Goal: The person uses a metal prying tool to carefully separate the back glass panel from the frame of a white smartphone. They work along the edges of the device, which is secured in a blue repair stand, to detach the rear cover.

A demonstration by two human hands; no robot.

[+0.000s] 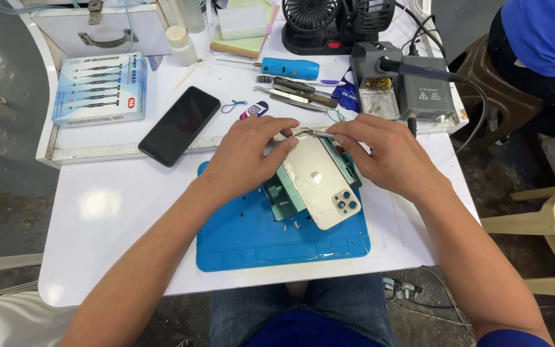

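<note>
Careful, your left hand [246, 156] presses flat, fingers spread, on the white triple-camera phone [318, 186] clamped back-up in the teal holder [282, 193] on the blue silicone mat [277, 241], while your right hand [387, 154] pinches thin metal tweezers [313, 133] whose tip could slip at its top edge and gouge the back

- A white table [117, 212] carried the work items.
- A blue mat [252, 241] lay at its near edge.
- 1 black phone [179, 125] lay face up beside a boxed screwdriver set [101, 88].
- A blue handheld tool [289, 68], tweezers [293, 97], 1 black fan [319, 26] and a grey soldering station [419, 90] occupied the far side.
</note>
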